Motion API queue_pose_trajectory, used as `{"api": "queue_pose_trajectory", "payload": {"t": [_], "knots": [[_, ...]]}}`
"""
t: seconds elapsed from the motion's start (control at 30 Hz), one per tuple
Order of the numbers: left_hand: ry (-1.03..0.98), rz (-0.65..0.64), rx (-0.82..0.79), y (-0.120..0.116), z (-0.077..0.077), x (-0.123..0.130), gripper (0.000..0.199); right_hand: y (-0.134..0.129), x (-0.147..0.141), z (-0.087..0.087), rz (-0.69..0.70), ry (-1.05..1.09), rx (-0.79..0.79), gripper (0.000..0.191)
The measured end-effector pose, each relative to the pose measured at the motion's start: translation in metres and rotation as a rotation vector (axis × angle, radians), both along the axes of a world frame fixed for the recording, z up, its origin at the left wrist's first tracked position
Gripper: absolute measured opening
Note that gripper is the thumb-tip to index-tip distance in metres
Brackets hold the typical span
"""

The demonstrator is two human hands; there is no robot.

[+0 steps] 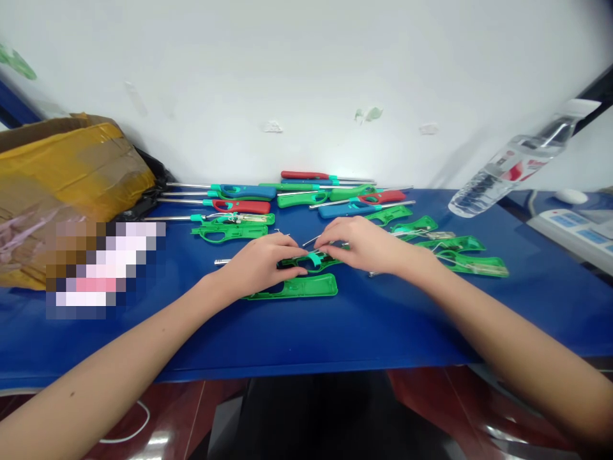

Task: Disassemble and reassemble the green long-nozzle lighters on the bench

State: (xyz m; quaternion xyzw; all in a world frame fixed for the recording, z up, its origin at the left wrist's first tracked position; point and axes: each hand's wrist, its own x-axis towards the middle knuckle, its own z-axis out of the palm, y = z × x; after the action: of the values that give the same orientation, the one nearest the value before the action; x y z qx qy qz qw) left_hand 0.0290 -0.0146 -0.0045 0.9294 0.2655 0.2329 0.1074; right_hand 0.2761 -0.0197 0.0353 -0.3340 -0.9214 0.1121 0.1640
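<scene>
My left hand (256, 265) and my right hand (366, 246) meet over a green lighter half-shell (311, 260) with a teal trigger, and both hold it just above the blue table (335, 326). My right fingertips pinch a thin metal wire at the shell's top. A second green half-shell (299, 287) lies flat on the table right under my left hand. A metal tube tip (221, 261) pokes out to the left of my left hand.
Several assembled long-nosed lighters (249, 191) in blue, red and green lie at the back by the white wall. More open green shells (460, 252) lie to the right and at the left (230, 230). A cardboard box (62, 172) stands left; a plastic bottle (512, 166) and power strip (575, 233) stand right.
</scene>
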Motion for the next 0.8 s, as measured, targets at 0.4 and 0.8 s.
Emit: {"api": "queue_pose_trajectory", "payload": {"t": [0.4, 0.8], "knots": [[-0.047, 0.073, -0.029, -0.002, 0.001, 0.007, 0.022, -0.015, 0.011, -0.029, -0.084, 0.190, 0.041, 0.020], [-0.067, 0.127, -0.007, -0.005, -0.002, 0.019, 0.018, -0.020, 0.011, -0.040, -0.162, 0.373, 0.026, 0.007]]}}
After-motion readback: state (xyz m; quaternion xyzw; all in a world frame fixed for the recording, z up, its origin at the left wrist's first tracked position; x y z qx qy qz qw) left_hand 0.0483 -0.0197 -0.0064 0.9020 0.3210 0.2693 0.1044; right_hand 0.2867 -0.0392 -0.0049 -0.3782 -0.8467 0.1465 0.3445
